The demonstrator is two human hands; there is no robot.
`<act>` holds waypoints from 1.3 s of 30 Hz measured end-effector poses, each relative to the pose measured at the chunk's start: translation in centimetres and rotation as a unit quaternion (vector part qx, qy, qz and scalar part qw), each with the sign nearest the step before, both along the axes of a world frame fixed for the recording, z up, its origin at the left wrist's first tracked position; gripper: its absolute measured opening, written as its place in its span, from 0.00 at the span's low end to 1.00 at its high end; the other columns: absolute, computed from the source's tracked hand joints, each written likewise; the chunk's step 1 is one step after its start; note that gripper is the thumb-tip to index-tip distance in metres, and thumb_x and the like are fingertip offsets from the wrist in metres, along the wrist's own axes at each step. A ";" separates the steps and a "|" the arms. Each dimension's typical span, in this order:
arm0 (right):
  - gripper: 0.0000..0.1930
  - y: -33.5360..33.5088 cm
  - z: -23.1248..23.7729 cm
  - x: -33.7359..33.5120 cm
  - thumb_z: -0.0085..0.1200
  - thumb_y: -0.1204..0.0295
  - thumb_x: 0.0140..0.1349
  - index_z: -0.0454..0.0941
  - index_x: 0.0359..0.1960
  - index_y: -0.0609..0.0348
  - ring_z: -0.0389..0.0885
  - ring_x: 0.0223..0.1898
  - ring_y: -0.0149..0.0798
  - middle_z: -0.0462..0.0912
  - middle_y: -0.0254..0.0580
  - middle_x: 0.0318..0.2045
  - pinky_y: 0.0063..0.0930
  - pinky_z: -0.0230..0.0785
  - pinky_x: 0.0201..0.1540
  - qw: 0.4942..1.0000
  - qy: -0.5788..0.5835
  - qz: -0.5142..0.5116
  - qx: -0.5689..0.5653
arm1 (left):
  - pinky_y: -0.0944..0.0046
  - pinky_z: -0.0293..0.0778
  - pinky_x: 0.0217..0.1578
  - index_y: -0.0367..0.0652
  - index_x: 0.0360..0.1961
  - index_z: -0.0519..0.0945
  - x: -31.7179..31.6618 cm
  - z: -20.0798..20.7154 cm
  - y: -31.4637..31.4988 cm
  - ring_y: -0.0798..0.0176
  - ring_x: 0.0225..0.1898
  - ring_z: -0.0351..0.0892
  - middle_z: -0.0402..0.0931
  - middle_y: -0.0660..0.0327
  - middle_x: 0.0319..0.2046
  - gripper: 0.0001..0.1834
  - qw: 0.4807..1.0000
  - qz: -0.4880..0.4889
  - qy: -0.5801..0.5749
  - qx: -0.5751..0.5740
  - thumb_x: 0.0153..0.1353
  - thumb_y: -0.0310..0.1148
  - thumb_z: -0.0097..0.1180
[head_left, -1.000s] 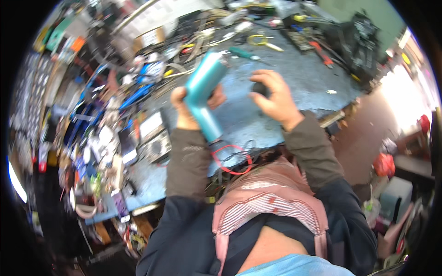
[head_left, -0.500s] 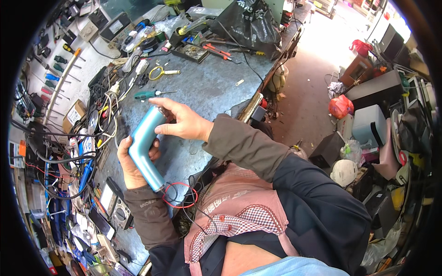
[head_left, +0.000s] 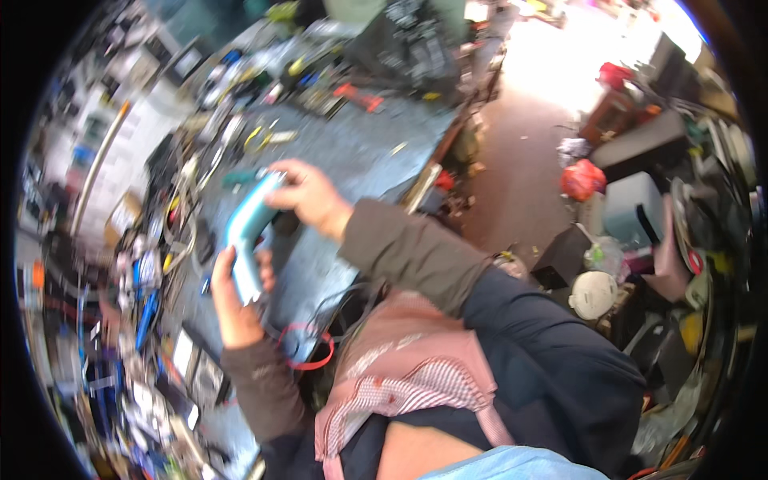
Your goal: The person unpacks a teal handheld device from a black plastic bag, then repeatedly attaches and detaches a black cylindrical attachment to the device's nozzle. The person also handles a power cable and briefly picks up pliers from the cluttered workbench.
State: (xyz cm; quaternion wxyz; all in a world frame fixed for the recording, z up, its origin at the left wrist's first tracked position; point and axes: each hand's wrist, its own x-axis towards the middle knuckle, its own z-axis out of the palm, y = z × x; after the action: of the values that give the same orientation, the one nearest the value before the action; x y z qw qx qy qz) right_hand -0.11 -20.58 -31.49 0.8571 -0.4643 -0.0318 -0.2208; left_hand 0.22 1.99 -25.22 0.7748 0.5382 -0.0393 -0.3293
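Observation:
Between my two hands is a light-blue, bent tubular hair dryer [head_left: 253,214], its upper end pointing away from me. My left hand [head_left: 234,308] is wrapped round the lower, handle section, with the fingers partly behind it. At the upper end, my right hand [head_left: 310,196] grips the rim with thumb and fingers. A cord leads from the handle end, and near it a red wire loop [head_left: 308,364] hangs over the bench edge. Just beyond the dryer, a green-handled screwdriver [head_left: 237,178] lies on the bench. Motion blurs the picture.
The grey-blue workbench [head_left: 336,152] carries a yellow-rimmed ring tool [head_left: 256,140], red-handled pliers [head_left: 358,98] and a black plastic bag [head_left: 408,48]. Cables and tools crowd its left side, with a multimeter [head_left: 210,376] nearer me. Boxes and appliances line the right floor.
The view has shifted and blurred. The hair dryer has turned, its handle end swinging farther from me, and my left hand has tilted with it. Both hands keep their hold.

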 end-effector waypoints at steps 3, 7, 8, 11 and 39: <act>0.27 -0.1 1.1 -1.7 0.71 0.73 0.64 0.76 0.63 0.65 0.84 0.48 0.34 0.85 0.42 0.49 0.33 0.79 0.54 0.997 0.015 -0.011 -0.069 | 0.69 0.73 0.24 0.30 0.55 0.79 -1.3 0.8 -0.7 0.68 0.24 0.76 0.81 0.59 0.31 0.30 0.998 0.054 0.024 0.005 0.75 0.52 0.53; 0.37 1.0 1.1 -2.1 0.70 0.73 0.66 0.65 0.75 0.65 0.84 0.54 0.39 0.82 0.48 0.57 0.35 0.80 0.57 0.984 0.003 0.003 -0.176 | 0.64 0.78 0.25 0.31 0.54 0.79 0.6 -0.9 0.6 0.63 0.26 0.81 0.83 0.58 0.31 0.29 0.997 0.034 0.039 -0.061 0.71 0.50 0.57; 0.42 1.1 0.9 -2.4 0.72 0.70 0.64 0.62 0.77 0.63 0.84 0.56 0.43 0.82 0.55 0.59 0.37 0.80 0.58 0.979 0.036 0.016 -0.200 | 0.64 0.80 0.26 0.31 0.51 0.80 0.5 -0.4 0.5 0.63 0.25 0.82 0.83 0.58 0.30 0.27 0.995 0.039 0.050 -0.071 0.71 0.50 0.59; 0.46 1.1 0.6 -2.7 0.75 0.66 0.60 0.64 0.78 0.59 0.85 0.58 0.48 0.82 0.58 0.60 0.41 0.79 0.61 0.924 0.061 -0.014 -0.377 | 0.64 0.81 0.26 0.31 0.49 0.80 1.1 -0.6 1.0 0.63 0.25 0.82 0.83 0.58 0.30 0.26 0.990 0.086 0.059 -0.096 0.70 0.49 0.60; 0.32 1.4 1.2 -3.3 0.73 0.72 0.54 0.79 0.63 0.59 0.82 0.61 0.56 0.82 0.51 0.60 0.43 0.76 0.64 0.805 0.001 -0.048 -0.591 | 0.65 0.80 0.39 0.30 0.59 0.66 -0.2 -0.4 -0.1 0.66 0.40 0.81 0.78 0.54 0.44 0.41 0.913 0.255 -0.318 0.011 0.51 0.33 0.80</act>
State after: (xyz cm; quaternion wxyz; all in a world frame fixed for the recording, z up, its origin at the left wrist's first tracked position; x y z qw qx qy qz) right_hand -3.40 -19.20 -30.28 0.4052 -0.8821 -0.1330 -0.1999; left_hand -0.01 1.93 -25.64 0.7731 0.6145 -0.1417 0.0674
